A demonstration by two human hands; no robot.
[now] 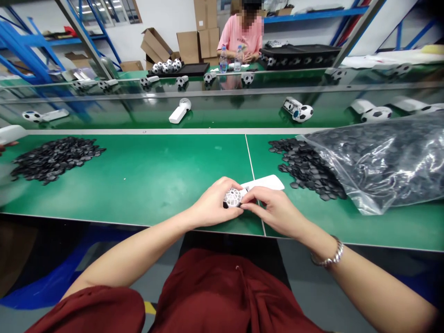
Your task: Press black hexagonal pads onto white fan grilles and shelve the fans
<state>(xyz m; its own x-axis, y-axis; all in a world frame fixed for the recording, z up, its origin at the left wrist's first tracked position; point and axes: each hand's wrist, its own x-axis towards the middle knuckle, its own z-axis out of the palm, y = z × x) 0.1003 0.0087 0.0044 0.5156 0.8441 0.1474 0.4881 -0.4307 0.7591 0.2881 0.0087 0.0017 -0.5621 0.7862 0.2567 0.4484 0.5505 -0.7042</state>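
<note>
A white handheld fan [233, 198] with a football-patterned head is held just above the green bench, its spoked grille facing up. My left hand [214, 203] is closed around the head from the left. On the other side, the thumb and fingertips of my right hand [274, 208] are pinched against the head's edge, by a dark spot; what is between them is too small to make out. The fan's white handle [268, 182] points right, beyond my right hand. Loose black pieces [308, 169] lie in a heap to the right.
A clear plastic bag [388, 162] of black pieces covers the bench's right side. Another black heap [57, 157] lies left, near a co-worker's hand [9, 145]. Behind a pale rail, several fans rest on the green belt [222, 113]. A person in pink [243, 34] works opposite.
</note>
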